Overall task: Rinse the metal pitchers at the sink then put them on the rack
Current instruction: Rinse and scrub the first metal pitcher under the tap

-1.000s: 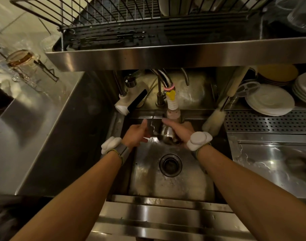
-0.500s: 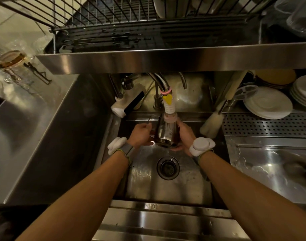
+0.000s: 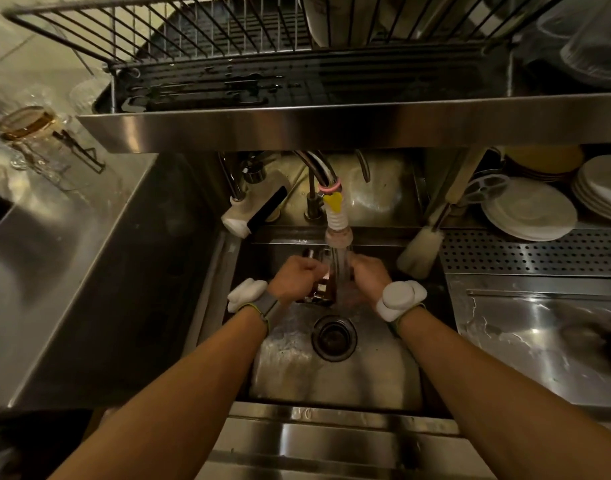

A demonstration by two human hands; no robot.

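A small shiny metal pitcher (image 3: 323,284) is held over the sink basin (image 3: 335,375), directly under the faucet nozzle (image 3: 337,223), and water streams down onto it. My left hand (image 3: 295,277) grips its left side near the handle. My right hand (image 3: 368,273) wraps its right side. Most of the pitcher is hidden between the two hands. The wire drying rack (image 3: 228,39) stands on the steel shelf above the sink.
The drain (image 3: 333,337) lies just below my hands. A bottle brush (image 3: 420,251) leans at the sink's right edge. Stacked white plates (image 3: 529,209) sit at the back right above a perforated tray (image 3: 532,251). Glassware (image 3: 27,123) stands on the left counter.
Both hands have lowered the pitcher slightly under the nozzle and turned it. Water is running over it now. The view has tilted up a little.
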